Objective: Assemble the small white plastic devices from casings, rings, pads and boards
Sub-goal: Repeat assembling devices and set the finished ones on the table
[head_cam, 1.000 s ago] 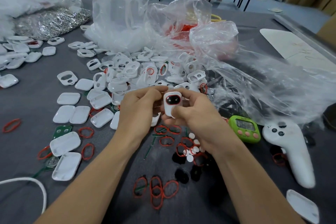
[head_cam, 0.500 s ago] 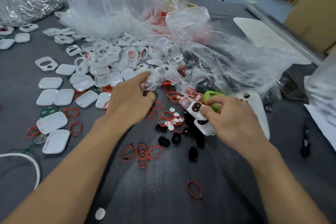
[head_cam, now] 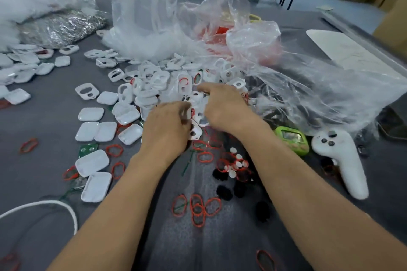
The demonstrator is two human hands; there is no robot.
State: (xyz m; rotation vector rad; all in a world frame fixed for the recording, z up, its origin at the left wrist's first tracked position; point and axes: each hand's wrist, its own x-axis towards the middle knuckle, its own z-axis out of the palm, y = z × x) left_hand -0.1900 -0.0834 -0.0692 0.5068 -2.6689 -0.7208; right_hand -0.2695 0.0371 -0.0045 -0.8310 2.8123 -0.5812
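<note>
Right hand [head_cam: 222, 108] has swung left from the green timer [head_cam: 290, 139] to join the left hand [head_cam: 167, 127] at the casings [head_cam: 154, 88] heaped on the tabletop [head_cam: 44, 171] (fingers blurred; whether either grips, I cannot tell). Probably a fresh unit starts.

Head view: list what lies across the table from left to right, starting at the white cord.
White cord → green board → left hand → right hand → green timer → white controller.
</note>
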